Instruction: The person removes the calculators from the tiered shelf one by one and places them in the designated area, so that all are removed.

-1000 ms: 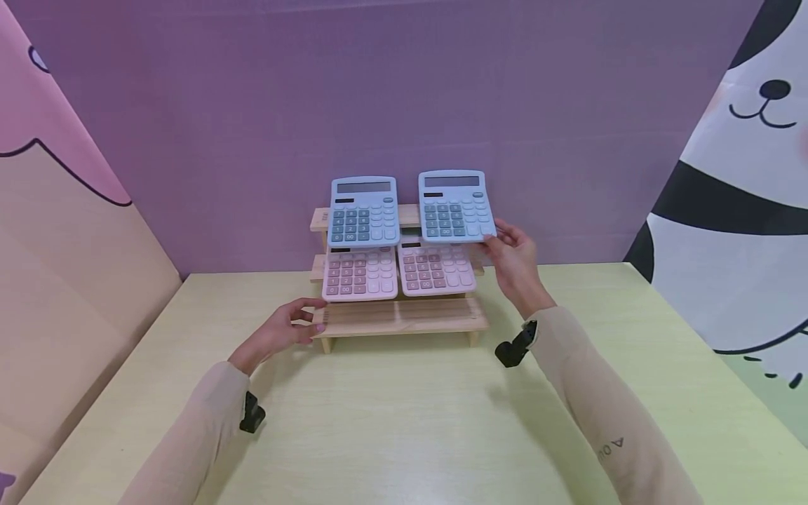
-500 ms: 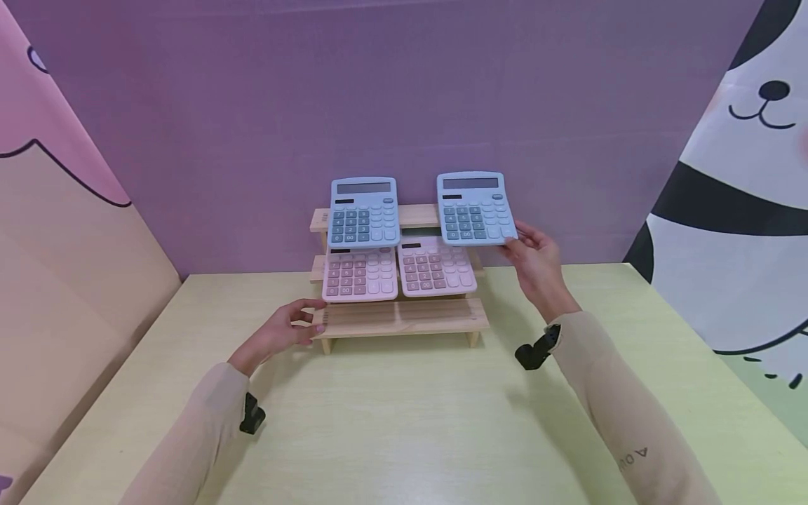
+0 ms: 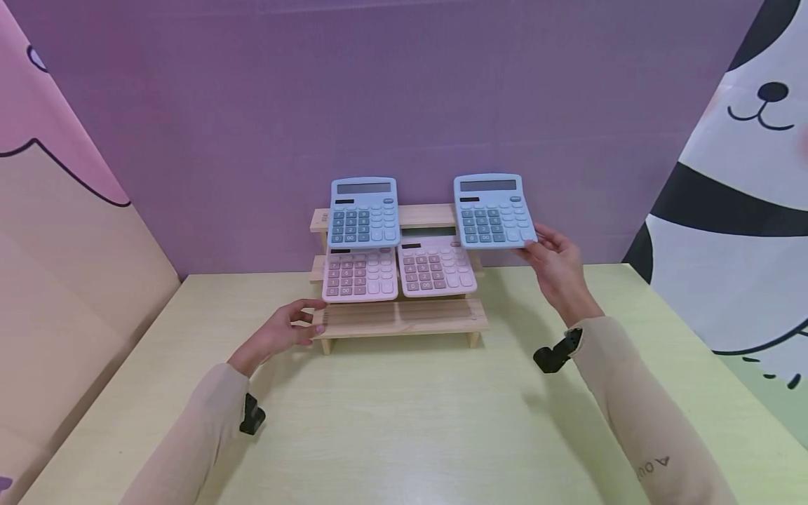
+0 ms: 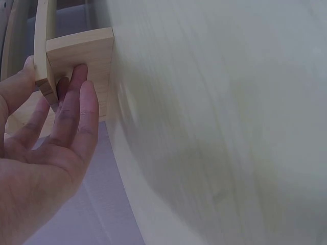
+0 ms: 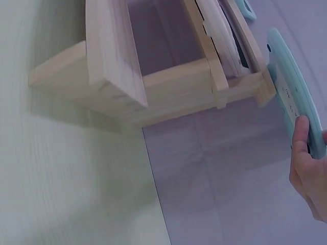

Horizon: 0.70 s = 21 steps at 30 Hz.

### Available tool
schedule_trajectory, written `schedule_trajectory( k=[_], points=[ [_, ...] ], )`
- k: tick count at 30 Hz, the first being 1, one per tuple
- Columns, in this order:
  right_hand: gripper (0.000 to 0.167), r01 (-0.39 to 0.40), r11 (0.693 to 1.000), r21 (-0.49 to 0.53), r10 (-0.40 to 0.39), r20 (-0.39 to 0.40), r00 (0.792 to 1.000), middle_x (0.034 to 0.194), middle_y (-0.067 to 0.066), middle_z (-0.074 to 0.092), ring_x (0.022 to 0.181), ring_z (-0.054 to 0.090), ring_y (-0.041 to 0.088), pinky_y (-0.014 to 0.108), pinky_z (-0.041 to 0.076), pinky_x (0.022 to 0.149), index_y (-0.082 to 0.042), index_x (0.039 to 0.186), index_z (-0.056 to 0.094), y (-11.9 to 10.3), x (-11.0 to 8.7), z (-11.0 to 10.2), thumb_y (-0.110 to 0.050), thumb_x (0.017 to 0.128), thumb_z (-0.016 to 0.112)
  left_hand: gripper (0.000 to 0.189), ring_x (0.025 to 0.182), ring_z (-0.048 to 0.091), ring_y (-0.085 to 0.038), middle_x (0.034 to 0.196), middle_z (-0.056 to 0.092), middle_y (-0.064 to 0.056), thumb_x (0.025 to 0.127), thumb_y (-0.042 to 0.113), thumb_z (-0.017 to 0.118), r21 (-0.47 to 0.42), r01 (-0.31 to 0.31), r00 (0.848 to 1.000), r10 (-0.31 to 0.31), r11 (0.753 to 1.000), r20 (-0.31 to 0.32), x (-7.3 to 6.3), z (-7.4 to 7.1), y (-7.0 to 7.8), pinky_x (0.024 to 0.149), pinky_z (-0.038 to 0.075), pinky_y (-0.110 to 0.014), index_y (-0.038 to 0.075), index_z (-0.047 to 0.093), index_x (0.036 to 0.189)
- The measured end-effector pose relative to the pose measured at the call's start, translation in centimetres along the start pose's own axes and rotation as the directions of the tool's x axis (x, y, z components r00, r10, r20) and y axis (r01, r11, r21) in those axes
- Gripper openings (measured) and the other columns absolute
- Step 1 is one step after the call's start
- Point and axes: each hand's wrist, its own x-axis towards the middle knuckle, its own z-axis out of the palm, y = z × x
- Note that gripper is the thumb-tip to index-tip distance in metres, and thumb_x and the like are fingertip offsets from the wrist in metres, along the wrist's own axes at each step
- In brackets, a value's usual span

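Observation:
A three-step wooden display stand (image 3: 404, 317) is on the table. My left hand (image 3: 287, 328) grips the left end of its lowest shelf; in the left wrist view the thumb lies on one face of the board and the fingers (image 4: 88, 104) on the other. By its lower right corner, my right hand (image 3: 558, 270) pinches a light blue calculator (image 3: 491, 203), held off the right end of the top shelf. Another blue calculator (image 3: 364, 210) leans on the top shelf at left. Two pink calculators, a left one (image 3: 379, 270) and a right one (image 3: 449, 270), lean on the middle shelf.
The pale wood table (image 3: 404, 421) spreads in front of the stand. A purple cloth backdrop (image 3: 404, 105) rises close behind it. Cartoon-printed panels stand at the left (image 3: 69, 231) and right (image 3: 745, 273) sides.
My right hand has moved to the right with the blue calculator, taking it away from the other blue one and uncovering more of the right pink calculator. My left hand stays put.

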Motion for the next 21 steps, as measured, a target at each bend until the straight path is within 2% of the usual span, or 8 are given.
schedule_trajectory(
  k=[7,13,21],
  points=[
    [0.061,-0.001,0.999,0.038,0.0,0.01,1.0,0.112,0.012,0.044,0.092,0.06,0.014,0.023,0.054,0.079,0.008,0.139,0.024,-0.7,-0.2,-1.0,0.009,0.085,0.053,0.056,0.089,0.057,-0.021,0.122,0.045,-0.021,0.086,0.017,0.063,-0.004,-0.006,1.0,0.006,1.0,0.003,-0.1,0.0,0.0,0.08,0.055,-0.035,0.01,0.039,0.136],
    [0.058,0.006,0.999,-0.044,-0.007,-0.014,1.0,0.11,0.008,0.048,0.094,0.058,0.013,0.023,0.053,0.082,0.005,0.139,0.026,-1.0,-0.2,-1.8,0.006,0.087,0.052,0.055,0.089,0.057,-0.021,0.121,0.045,-0.022,0.087,0.015,0.063,-0.014,-0.022,1.0,0.022,1.0,0.011,-0.1,-0.1,-0.2,0.08,0.055,-0.036,0.009,0.039,0.136],
    [0.059,-0.002,1.0,0.011,0.002,-0.006,1.0,0.11,0.007,0.054,0.094,0.061,0.014,0.024,0.053,0.081,0.005,0.138,0.028,-1.2,-0.4,-3.2,0.006,0.085,0.055,0.056,0.089,0.056,-0.02,0.12,0.044,-0.023,0.087,0.016,0.062,-0.01,-0.039,0.999,0.039,0.999,0.015,-0.2,-0.1,-0.2,0.081,0.055,-0.037,0.007,0.038,0.137]
  ],
)
